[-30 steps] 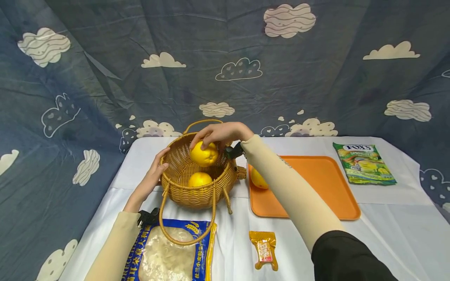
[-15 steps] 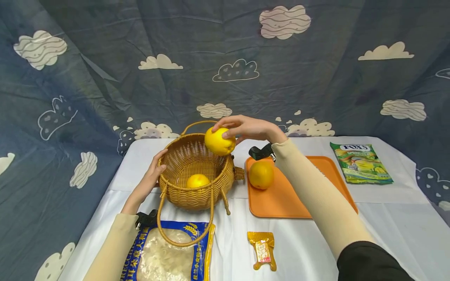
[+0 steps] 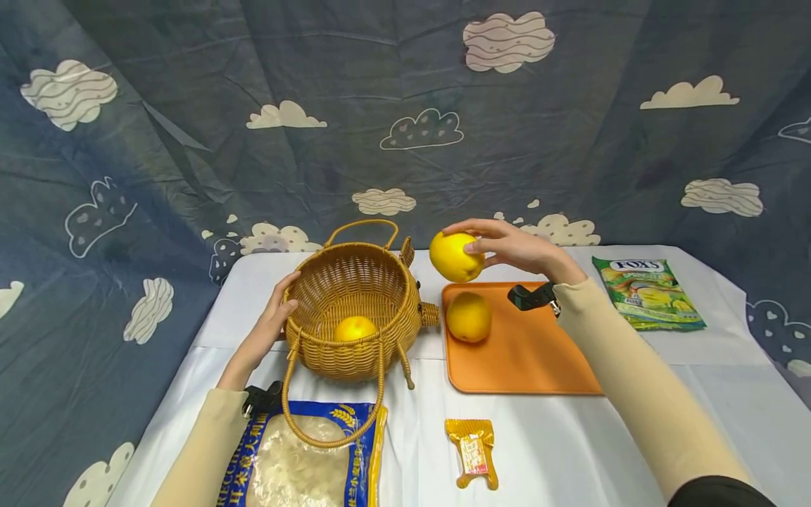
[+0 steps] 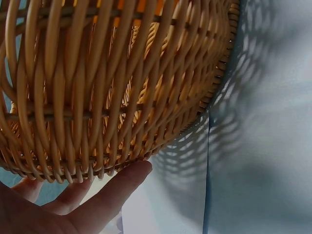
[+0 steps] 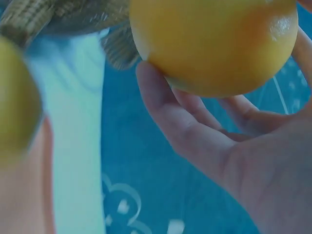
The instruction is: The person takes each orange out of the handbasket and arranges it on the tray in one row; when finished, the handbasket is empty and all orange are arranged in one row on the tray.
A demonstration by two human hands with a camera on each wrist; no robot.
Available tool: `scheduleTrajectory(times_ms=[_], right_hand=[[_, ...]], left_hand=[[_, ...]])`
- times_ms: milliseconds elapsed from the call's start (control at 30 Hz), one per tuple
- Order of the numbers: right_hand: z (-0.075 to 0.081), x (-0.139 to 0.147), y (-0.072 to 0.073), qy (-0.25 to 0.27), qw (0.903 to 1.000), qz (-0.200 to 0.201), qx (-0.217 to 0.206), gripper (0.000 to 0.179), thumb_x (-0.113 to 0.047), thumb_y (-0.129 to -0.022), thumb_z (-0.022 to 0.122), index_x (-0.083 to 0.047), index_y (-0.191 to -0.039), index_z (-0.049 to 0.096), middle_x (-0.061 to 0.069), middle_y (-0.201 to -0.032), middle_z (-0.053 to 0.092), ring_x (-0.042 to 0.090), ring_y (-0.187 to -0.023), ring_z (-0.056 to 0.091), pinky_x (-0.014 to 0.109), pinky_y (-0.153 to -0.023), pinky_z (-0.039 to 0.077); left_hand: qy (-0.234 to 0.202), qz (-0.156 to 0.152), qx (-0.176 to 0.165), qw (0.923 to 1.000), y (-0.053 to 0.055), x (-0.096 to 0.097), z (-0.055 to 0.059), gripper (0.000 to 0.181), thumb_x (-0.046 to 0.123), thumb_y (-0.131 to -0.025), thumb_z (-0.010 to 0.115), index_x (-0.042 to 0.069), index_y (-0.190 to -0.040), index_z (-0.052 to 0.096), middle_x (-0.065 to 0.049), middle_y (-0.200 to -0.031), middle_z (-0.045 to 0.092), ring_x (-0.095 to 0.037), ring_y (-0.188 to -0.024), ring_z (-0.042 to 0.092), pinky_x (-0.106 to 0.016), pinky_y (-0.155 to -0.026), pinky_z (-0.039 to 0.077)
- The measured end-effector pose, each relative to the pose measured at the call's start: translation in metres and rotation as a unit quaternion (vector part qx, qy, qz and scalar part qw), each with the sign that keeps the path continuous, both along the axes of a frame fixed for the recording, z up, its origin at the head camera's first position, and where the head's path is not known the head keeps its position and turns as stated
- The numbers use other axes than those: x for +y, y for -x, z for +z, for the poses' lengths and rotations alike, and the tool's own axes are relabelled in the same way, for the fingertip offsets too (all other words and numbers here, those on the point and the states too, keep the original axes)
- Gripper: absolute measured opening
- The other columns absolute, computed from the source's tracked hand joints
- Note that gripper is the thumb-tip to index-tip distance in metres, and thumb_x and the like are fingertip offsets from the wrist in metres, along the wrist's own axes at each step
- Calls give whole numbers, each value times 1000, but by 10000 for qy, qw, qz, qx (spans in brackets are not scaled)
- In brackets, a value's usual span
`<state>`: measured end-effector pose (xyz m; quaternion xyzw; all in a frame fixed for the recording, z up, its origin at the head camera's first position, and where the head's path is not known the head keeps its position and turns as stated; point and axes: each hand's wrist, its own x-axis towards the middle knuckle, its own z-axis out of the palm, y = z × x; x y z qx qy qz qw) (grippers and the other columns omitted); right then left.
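Observation:
In the head view my right hand (image 3: pixel 516 248) grips a yellow orange (image 3: pixel 454 257) in the air above the back left corner of the orange tray (image 3: pixel 538 352). Curled fingers hold it from the side in the right wrist view, where the orange (image 5: pixel 214 44) fills the top. A second orange (image 3: pixel 469 318) sits on the tray below it. My left hand (image 3: pixel 269 327) rests against the left side of a round wicker basket (image 3: pixel 345 359), thumb and fingers extended along the weave (image 4: pixel 92 97). Inside the basket lies another orange (image 3: pixel 355 328).
A blue bag of pasta (image 3: pixel 304 458) lies at the front, with the basket's front handle (image 3: pixel 332 445) hanging over it. Front centre holds a small golden snack packet (image 3: pixel 472 454). A green Fox's candy bag (image 3: pixel 649 294) lies at the right. Behind the table hangs a cloud-patterned cloth (image 3: pixel 418 176).
My right hand has lifted an orange out of the basket and carried it right, over the tray. The left hand has stayed at the basket's side.

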<state>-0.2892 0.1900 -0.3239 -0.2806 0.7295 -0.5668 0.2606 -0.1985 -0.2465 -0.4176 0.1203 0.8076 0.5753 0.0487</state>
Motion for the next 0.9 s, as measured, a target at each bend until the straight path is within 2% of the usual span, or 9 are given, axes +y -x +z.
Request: scheduleTrajectory(times_ms=[200, 400, 533, 700, 900], right_hand=[[-19, 42, -12, -374, 9965, -745, -46, 47, -22, -98, 56, -12, -142, 45, 12, -148, 30, 33, -119, 45, 51, -91, 44], [-44, 70, -26, -615, 9916, -1123, -165, 50, -23, -96, 59, -11, -142, 44, 14, -149, 28, 37, -119, 43, 48, -89, 46], [-62, 80, -35, -707, 9897, -1227, -228, 51, -23, -95, 60, -10, -142, 44, 15, -148, 29, 37, -116, 44, 45, -85, 48], [-82, 87, -45, -952, 9863, -1328, -212, 51, -21, -94, 61, -8, -140, 46, 18, -147, 30, 36, -107, 44, 47, -81, 48], [-97, 85, -54, -1314, 9793, -1530, -155, 52, -25, -91, 65, -11, -138, 48, 19, -147, 28, 37, -105, 47, 47, -81, 47]], left_hand=[[45, -2, -20, 10000, 0, 1, -1, 58, 31, -101, 35, 26, -154, 12, -14, -157, 5, -50, -127, 32, -64, -81, 43], [67, 6, -19, 10000, -1, 1, 0, 58, 31, -101, 35, 26, -154, 11, -15, -157, 4, -51, -129, 29, -66, -82, 42], [18, 1, -18, 10000, 0, 0, 0, 58, 29, -101, 34, 24, -154, 10, -15, -157, 3, -52, -128, 30, -65, -80, 43], [-25, -14, -8, 10000, 1, 0, -1, 59, 28, -101, 34, 23, -154, 10, -16, -157, 3, -52, -127, 31, -63, -79, 44], [38, 4, 3, 10000, 0, 0, -1, 58, 28, -100, 34, 25, -154, 12, -16, -157, 5, -52, -126, 32, -61, -78, 45]])
